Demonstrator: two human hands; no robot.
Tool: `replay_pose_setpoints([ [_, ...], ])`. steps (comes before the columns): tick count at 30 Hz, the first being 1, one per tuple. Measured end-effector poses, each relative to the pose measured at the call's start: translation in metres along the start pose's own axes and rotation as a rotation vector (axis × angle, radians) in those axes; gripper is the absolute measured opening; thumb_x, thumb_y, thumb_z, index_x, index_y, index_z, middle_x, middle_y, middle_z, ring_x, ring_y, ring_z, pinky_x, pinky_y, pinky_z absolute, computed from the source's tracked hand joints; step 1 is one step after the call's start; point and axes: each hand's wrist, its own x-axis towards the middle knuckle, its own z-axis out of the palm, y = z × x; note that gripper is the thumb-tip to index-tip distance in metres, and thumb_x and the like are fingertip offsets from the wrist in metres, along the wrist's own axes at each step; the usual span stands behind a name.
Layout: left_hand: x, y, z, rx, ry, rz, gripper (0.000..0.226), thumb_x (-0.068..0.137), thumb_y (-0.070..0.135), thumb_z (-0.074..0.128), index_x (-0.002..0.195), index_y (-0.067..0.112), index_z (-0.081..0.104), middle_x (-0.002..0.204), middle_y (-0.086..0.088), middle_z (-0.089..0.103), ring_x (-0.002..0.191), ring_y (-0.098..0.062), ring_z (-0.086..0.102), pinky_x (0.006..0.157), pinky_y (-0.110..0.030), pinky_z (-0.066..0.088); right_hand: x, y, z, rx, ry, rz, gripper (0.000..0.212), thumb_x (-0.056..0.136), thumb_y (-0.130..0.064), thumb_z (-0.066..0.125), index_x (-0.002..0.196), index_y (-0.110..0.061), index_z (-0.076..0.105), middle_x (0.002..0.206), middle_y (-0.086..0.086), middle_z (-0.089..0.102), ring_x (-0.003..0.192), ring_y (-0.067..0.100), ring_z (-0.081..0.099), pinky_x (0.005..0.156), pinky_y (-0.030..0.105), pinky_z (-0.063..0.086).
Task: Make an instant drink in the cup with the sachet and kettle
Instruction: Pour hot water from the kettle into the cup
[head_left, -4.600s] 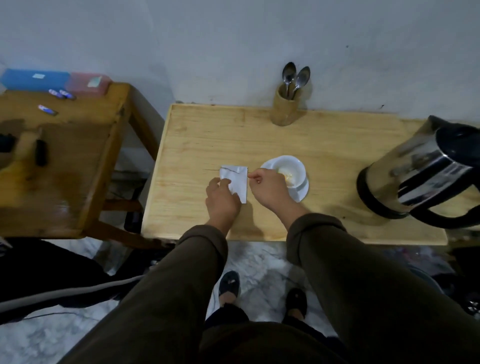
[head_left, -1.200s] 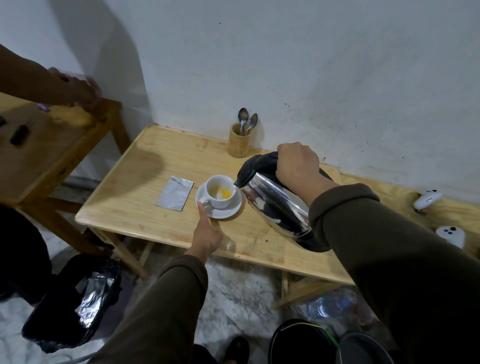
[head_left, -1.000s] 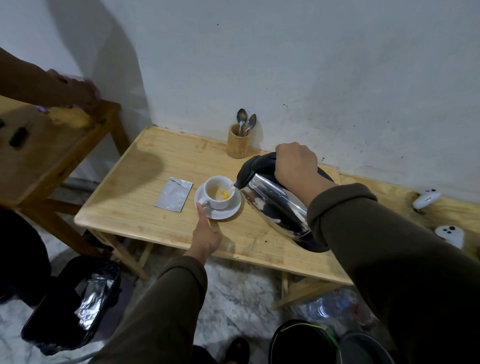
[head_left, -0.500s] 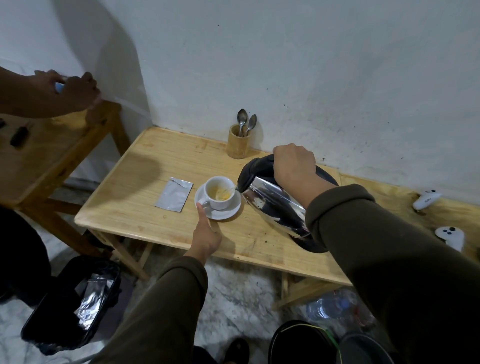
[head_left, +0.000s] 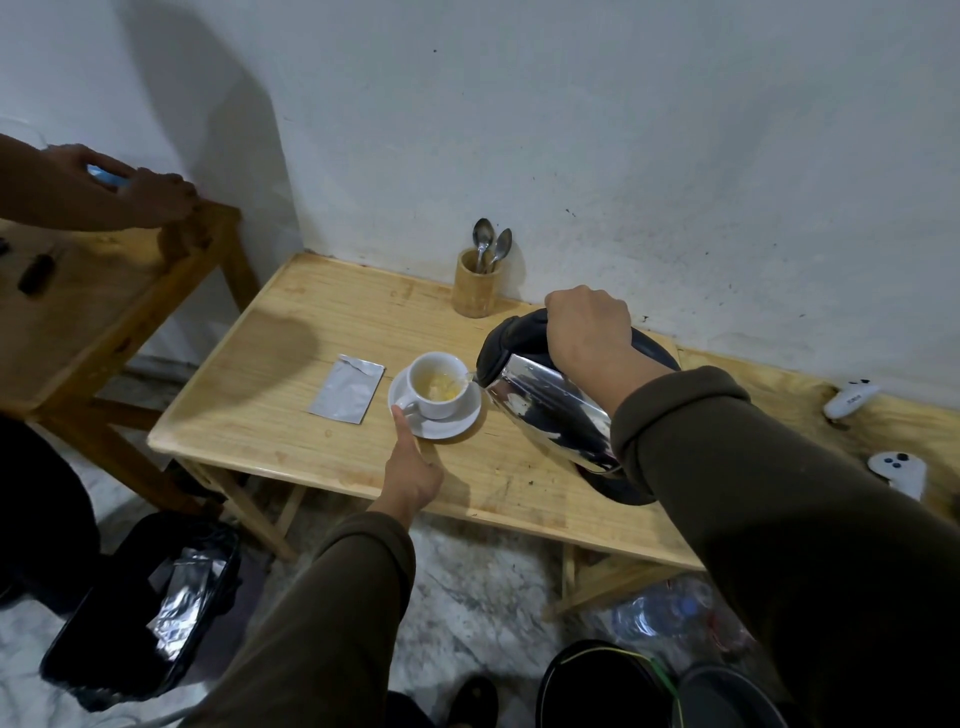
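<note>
A white cup (head_left: 435, 384) stands on a white saucer (head_left: 449, 428) on the low wooden table (head_left: 291, 332). It holds yellowish powder and pale liquid. My right hand (head_left: 587, 332) grips the black handle of the steel kettle (head_left: 545, 410), which is tilted with its spout at the cup's right rim. A thin stream of water runs into the cup. My left hand (head_left: 413, 467) is at the saucer's near edge, thumb on the rim. The silver sachet (head_left: 347, 388) lies flat, torn open, left of the saucer.
A wooden holder with two spoons (head_left: 475, 291) stands by the wall. Two white controllers (head_left: 849, 397) (head_left: 898, 470) lie at the right. Another person's hands (head_left: 150, 195) are over the side table at the left. A black bag (head_left: 150, 613), a plastic bottle (head_left: 670, 613) and a black bin (head_left: 608, 686) sit on the floor.
The sachet now lies on the table and my right hand has taken the kettle. Over the last second the kettle stays tilted at the cup and the liquid has risen.
</note>
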Motion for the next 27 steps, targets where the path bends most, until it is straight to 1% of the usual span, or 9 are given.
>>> replay_pose_setpoints([
  [11,0.002,-0.003,0.002,0.006,0.012,0.011,0.094,0.09,0.012,0.049,0.148,0.025,-0.024,0.136,-0.023,0.052,0.119,-0.04,0.054,0.099,-0.042,0.042,0.0,0.0,0.001,0.008,-0.003,0.008,0.024,0.091,-0.006,0.051,0.114,-0.008,0.057,0.109,0.014,0.063,0.102,0.031,0.06,0.085,0.037,0.046],
  [16,0.003,-0.003,0.003,0.018,0.016,0.005,0.094,0.09,0.009,0.048,0.147,0.027,-0.025,0.138,-0.022,0.05,0.119,-0.039,0.054,0.099,-0.042,0.042,-0.001,0.008,0.003,0.091,0.003,0.047,0.024,0.09,-0.004,0.05,0.111,-0.008,0.058,0.109,0.015,0.063,0.102,0.032,0.06,0.081,0.037,0.046],
  [20,0.003,-0.004,0.005,0.009,0.026,0.019,0.096,0.089,0.007,0.049,0.147,0.026,-0.026,0.139,-0.022,0.049,0.118,-0.04,0.054,0.098,-0.042,0.043,-0.005,0.023,0.01,0.221,0.024,0.114,0.022,0.086,0.001,0.047,0.104,-0.005,0.058,0.098,0.017,0.06,0.099,0.036,0.059,0.071,0.034,0.039],
  [24,0.002,-0.005,0.007,0.035,0.03,0.025,0.097,0.087,0.003,0.049,0.148,0.022,-0.025,0.143,-0.021,0.045,0.121,-0.041,0.052,0.099,-0.042,0.042,-0.014,0.045,0.021,0.388,0.056,0.235,0.022,0.083,-0.002,0.053,0.103,-0.005,0.058,0.105,0.018,0.064,0.099,0.036,0.059,0.068,0.03,0.037],
  [27,0.004,-0.009,0.011,0.012,0.042,0.08,0.094,0.086,0.001,0.048,0.15,0.019,-0.018,0.145,-0.02,0.041,0.125,-0.04,0.048,0.099,-0.041,0.041,-0.026,0.066,0.033,0.529,0.094,0.388,0.027,0.082,-0.004,0.054,0.108,-0.007,0.059,0.106,0.016,0.065,0.098,0.034,0.06,0.067,0.029,0.038],
])
